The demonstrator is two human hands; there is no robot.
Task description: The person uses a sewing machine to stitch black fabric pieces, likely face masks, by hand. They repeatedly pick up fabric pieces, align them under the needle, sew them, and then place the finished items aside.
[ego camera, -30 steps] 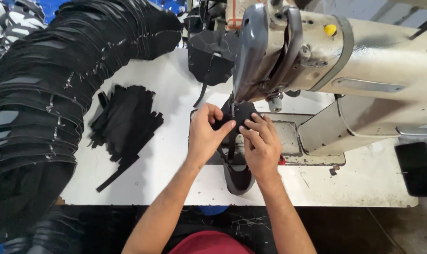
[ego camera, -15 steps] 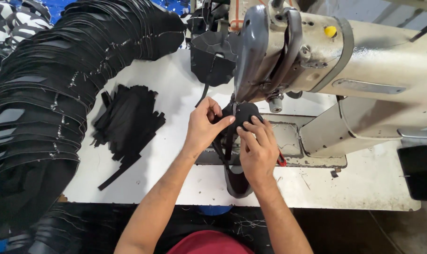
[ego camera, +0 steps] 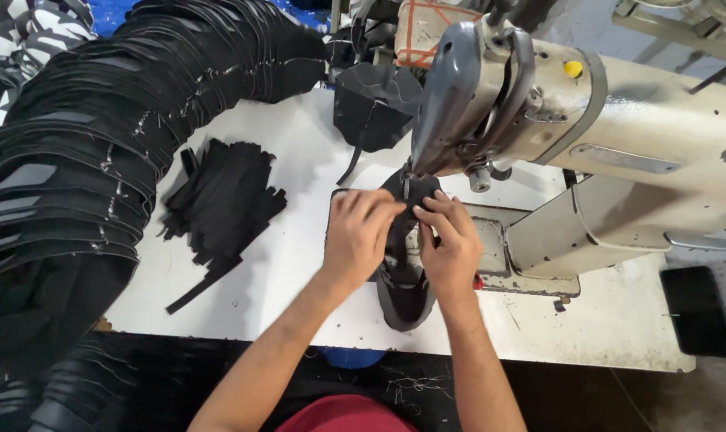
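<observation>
Near edge: white worktable (ego camera: 243, 304), its front rim toward the person.

Black shoe-upper piece (ego camera: 403, 296) — curved, hanging slightly over the table's near edge, its far end fed up under the head of the sewing machine (ego camera: 587, 144). It lies between the two hands and partly beneath them.

Left hand (ego camera: 359, 236) — fingers closed down on the piece's left side, pinching it. Right hand (ego camera: 451, 244) — fingers narrowed on the right side, fingertips close to the needle area, pressing the material flat.

Progress, as a judgement: this piece looks mid-seam or just positioned; whether the needle is down cannot be told.

Left of the hands: a loose heap of black strips (ego camera: 219, 200).

Far left, curving to the far edge: a long stack of black cut pieces (ego camera: 83, 160) — a large batch, sewn or unsewn cannot be told.

Far centre: another black upper (ego camera: 375, 104) behind the machine head.
</observation>
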